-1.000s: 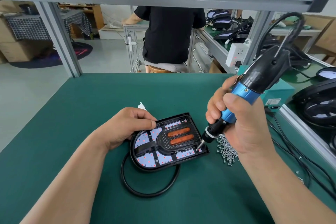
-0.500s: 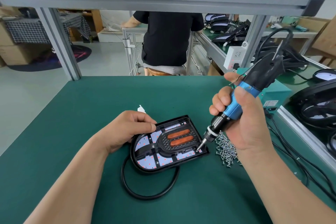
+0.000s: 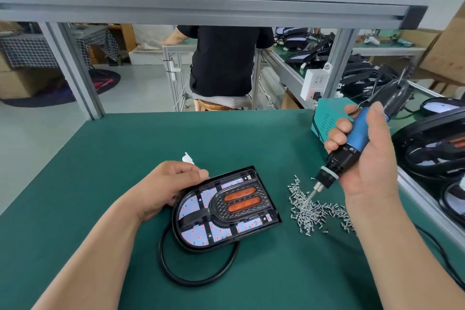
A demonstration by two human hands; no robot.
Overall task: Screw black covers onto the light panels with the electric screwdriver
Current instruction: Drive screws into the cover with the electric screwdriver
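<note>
- Your left hand (image 3: pixel 173 184) is on the green mat (image 3: pixel 113 148), fingers curled and thumb laid along the far left edge of the light panel (image 3: pixel 193 206), holding it in place.
- A small white scrap (image 3: pixel 188 158) peeks out just behind your knuckles.
- The light panel lies flat at the middle of the mat, rounded end toward you and to the left, red dots showing on its pale face.
- The black cover (image 3: pixel 198 216) sits on top of the panel, its ribs crossing the pale face, with two orange bars (image 3: pixel 241 195) in its meshed centre.
- A black cable (image 3: pixel 198 282) loops out from under the near edge of the panel.
- To the right of the panel, a heap of small silver screws (image 3: pixel 319 211) is spread on the mat, apart from the panel.
- The electric screwdriver (image 3: pixel 357 141) slants down to the left, and its bit tip is down in the screw heap.
- Your right hand (image 3: pixel 370 166) is wrapped tight round the blue barrel, fingers on the far side, thumb up along it.
- Behind that hand stands a teal box (image 3: pixel 324 118); further right, more black lamp housings (image 3: pixel 432 143) lie by the bench rail.
</note>
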